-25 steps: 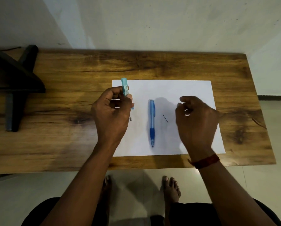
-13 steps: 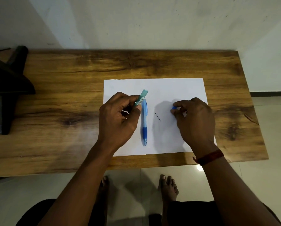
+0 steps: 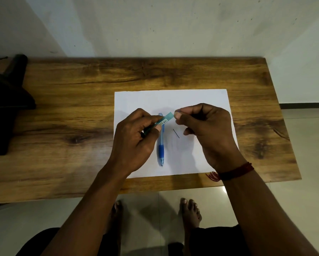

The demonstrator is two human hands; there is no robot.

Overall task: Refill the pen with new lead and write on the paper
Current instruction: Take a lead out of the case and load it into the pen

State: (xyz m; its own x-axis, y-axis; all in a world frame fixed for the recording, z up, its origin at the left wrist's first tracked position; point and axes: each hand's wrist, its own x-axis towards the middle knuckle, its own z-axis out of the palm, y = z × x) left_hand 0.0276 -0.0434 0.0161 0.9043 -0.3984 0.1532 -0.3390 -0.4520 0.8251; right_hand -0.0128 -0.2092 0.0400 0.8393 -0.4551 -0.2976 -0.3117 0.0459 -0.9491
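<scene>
A white sheet of paper [image 3: 173, 100] lies on the wooden table [image 3: 81, 108]. On it rests a blue pen [image 3: 161, 148], lengthwise, tip toward me. A thin dark lead [image 3: 176, 133] lies loose just right of the pen. My left hand [image 3: 134, 143] grips a teal lead case [image 3: 167, 118], tilted up to the right above the pen. My right hand [image 3: 206, 130] pinches thumb and forefinger at the case's upper end, with a sliver of a small blue cap [image 3: 179, 112] showing between them. The fingers hide most of that cap.
A dark wooden object [image 3: 5, 100] sits at the table's left end. The table's near edge runs just below the paper, with my bare feet [image 3: 189, 211] on the tiled floor beneath. A wall stands behind the table.
My left hand has tilted the lead case further to the right over the pen. My right hand has come left with the small blue piece until its pinch meets the case's end.
</scene>
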